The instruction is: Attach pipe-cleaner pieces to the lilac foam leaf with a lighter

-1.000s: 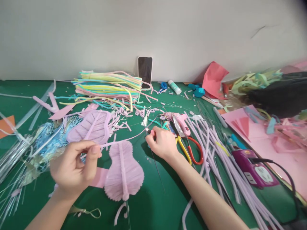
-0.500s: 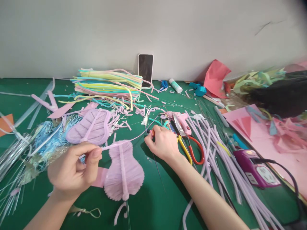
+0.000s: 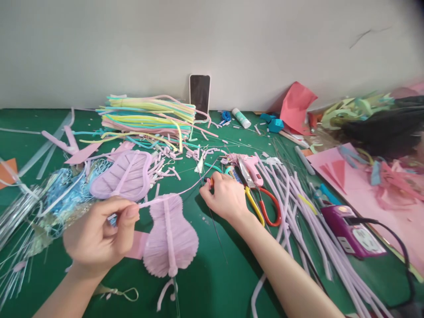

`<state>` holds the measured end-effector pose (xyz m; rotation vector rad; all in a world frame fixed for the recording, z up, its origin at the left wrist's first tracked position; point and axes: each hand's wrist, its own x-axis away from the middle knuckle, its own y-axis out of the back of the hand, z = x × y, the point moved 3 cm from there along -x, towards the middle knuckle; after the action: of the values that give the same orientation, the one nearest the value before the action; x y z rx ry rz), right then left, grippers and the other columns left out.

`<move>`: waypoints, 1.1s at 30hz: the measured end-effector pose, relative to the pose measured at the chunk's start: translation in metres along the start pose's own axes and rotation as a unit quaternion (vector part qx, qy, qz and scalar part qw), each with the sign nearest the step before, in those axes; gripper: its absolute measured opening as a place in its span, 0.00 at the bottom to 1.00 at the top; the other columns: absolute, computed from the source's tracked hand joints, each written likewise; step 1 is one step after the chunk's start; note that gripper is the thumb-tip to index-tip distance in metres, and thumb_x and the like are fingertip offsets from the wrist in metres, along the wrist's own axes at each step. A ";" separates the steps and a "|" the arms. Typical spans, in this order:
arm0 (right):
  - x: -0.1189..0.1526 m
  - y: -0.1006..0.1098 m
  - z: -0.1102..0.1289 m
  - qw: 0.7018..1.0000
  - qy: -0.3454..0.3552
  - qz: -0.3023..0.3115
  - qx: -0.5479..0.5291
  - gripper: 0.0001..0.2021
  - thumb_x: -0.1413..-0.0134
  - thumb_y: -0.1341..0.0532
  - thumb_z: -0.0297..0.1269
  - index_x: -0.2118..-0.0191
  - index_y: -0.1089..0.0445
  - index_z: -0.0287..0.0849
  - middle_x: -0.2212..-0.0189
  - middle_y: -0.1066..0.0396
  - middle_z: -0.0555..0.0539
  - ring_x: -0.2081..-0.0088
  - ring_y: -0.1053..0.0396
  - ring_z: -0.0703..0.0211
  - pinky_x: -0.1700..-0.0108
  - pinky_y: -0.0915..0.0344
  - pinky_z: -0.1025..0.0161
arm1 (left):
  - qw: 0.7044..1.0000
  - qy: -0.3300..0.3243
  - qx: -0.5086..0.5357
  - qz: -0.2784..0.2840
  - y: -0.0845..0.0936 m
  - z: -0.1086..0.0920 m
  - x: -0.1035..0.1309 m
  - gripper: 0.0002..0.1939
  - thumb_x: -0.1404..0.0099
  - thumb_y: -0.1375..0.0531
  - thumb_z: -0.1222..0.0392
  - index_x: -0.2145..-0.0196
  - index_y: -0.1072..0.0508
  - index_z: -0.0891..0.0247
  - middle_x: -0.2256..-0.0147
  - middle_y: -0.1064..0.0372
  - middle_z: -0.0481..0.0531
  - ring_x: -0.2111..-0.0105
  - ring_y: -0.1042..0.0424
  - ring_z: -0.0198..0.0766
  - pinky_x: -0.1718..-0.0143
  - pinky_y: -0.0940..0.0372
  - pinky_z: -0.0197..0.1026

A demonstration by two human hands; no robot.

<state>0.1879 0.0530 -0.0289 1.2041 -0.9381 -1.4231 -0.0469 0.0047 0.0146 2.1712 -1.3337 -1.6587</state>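
My left hand (image 3: 102,229) pinches one end of a thin lilac pipe cleaner (image 3: 190,189), which stretches right in a rising curve. Beneath the strip lies a pleated lilac wing-like piece (image 3: 170,238) with a fuzzy central spine. A second lilac piece (image 3: 122,174), edged with pipe cleaner, rests beyond my left hand. My right hand (image 3: 227,196) is closed low over the table around a small orange-and-dark object (image 3: 208,181), mostly hidden by the fingers. Just past that hand are red-and-yellow handled scissors (image 3: 270,207) and a pink glue gun (image 3: 253,168).
Bundled coloured pipe cleaners (image 3: 145,117) lie at the back beside a propped phone (image 3: 199,95). Loose lilac stems (image 3: 308,216) spread along the right, near a purple power strip (image 3: 353,232) with a black cable. A glue stick (image 3: 241,118) and scraps litter the green table.
The whole view has shifted very slightly. Both hands keep practically the same position and grip.
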 end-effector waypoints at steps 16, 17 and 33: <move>-0.004 -0.002 -0.005 0.999 -0.038 0.004 0.033 0.12 0.43 0.50 0.40 0.68 0.33 0.40 0.72 0.27 0.43 0.68 0.29 0.55 0.75 0.50 0.64 | 1.000 0.019 -0.009 0.003 0.002 -0.004 -0.003 0.12 0.42 0.41 0.53 0.77 0.26 0.61 0.86 0.31 0.43 0.92 0.45 0.25 0.88 0.49 0.32; -0.004 -0.002 -0.005 0.999 -0.039 0.004 0.033 0.13 0.42 0.50 0.40 0.68 0.33 0.40 0.72 0.27 0.43 0.68 0.29 0.55 0.75 0.50 0.64 | 1.000 0.018 -0.006 -0.006 0.002 -0.004 -0.003 0.11 0.42 0.41 0.54 0.76 0.26 0.61 0.86 0.31 0.42 0.92 0.45 0.25 0.88 0.49 0.32; -0.004 -0.004 -0.007 0.999 -0.039 0.001 0.033 0.12 0.42 0.50 0.40 0.68 0.34 0.40 0.72 0.27 0.42 0.68 0.30 0.55 0.74 0.48 0.64 | 0.998 0.068 0.014 0.005 0.003 -0.002 -0.002 0.11 0.44 0.41 0.54 0.79 0.26 0.62 0.87 0.32 0.44 0.89 0.39 0.28 0.88 0.50 0.32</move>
<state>0.1936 0.0582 -0.0328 1.2029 -1.0470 -1.4568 -0.0469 0.0035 0.0185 2.2439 -1.3350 -1.4690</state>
